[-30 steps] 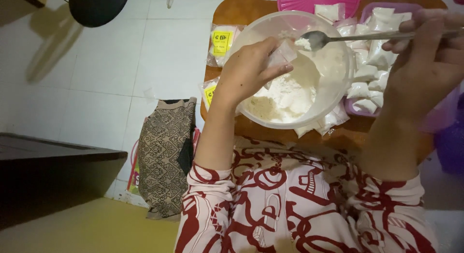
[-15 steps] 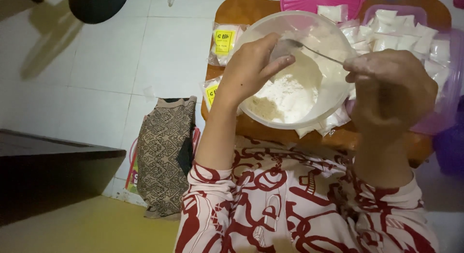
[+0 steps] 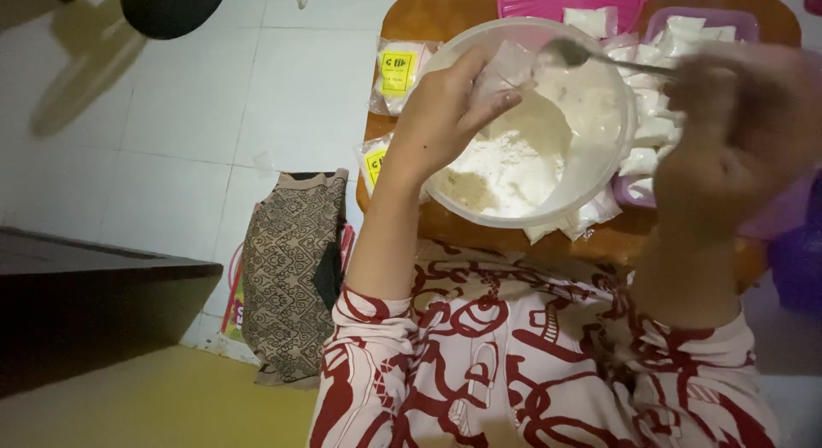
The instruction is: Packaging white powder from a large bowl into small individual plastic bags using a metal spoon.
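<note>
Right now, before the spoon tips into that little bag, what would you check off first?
1. Small clear bag held over the bowl by the left hand: ok.
2. Bag mouth open: cannot tell.
3. Spoon gripped by the right hand: ok, though the hand is blurred.
4. Spoon bowl close to the bag: ok.
5. White powder left in the bowl: ok.
6. Filled bags waiting in the purple tray: ok.
</note>
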